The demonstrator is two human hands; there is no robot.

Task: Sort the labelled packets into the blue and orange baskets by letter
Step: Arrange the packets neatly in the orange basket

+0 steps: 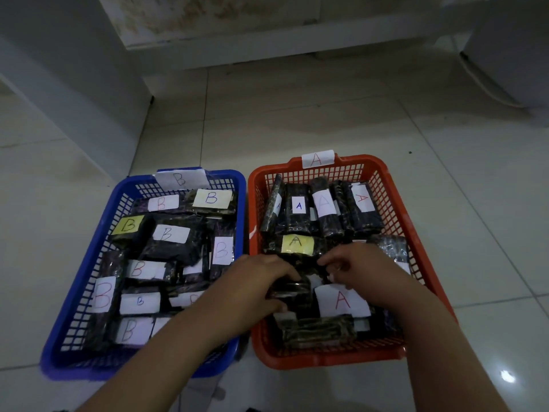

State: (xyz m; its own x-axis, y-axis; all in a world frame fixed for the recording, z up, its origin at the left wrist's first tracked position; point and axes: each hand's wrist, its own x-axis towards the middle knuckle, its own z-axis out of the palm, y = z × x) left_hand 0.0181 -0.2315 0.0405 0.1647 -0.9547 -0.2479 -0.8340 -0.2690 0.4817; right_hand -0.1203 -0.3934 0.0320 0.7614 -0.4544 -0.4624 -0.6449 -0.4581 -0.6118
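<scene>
A blue basket (74,281) tagged B stands on the left, full of several dark packets with B labels. To its right an orange basket (395,209) tagged A holds several dark packets with A labels. Both my hands reach into the orange basket's middle. My left hand (255,281) grips a dark packet (289,288) from the left side, fingers curled over its top. My right hand (359,269) has its fingers curled down onto dark packets just behind a packet with a large red A label (341,300); what it holds is hidden.
The baskets sit side by side on a pale tiled floor (297,120). A white wall base and cabinet (74,114) rise at the back left. A white appliance with a cable (505,55) stands at the back right.
</scene>
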